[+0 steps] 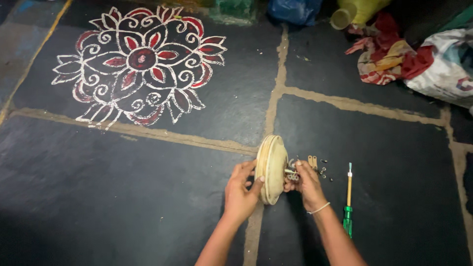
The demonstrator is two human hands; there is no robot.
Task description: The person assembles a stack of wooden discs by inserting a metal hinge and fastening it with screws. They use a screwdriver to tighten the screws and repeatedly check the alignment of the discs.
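Note:
A cream round dome-shaped cover point(271, 168) stands on its edge above the dark stone floor, held between both hands. My left hand point(241, 189) grips its rim from the left side. My right hand point(306, 183) is at the cover's right face, fingers closed around a small metal fitting point(292, 175) there. Several small screws and two short tan strips point(315, 164) lie on the floor just right of that hand. A screwdriver point(349, 199) with a green handle and a pale shaft lies farther right, pointing away from me.
A white and red floral pattern point(140, 61) is drawn on the floor at upper left. Crumpled cloth point(387, 51), a white sack point(446, 64), a yellow container point(354, 11) and a blue bag point(294, 10) sit along the top right. Pale mortar joints point(276, 93) cross the slabs.

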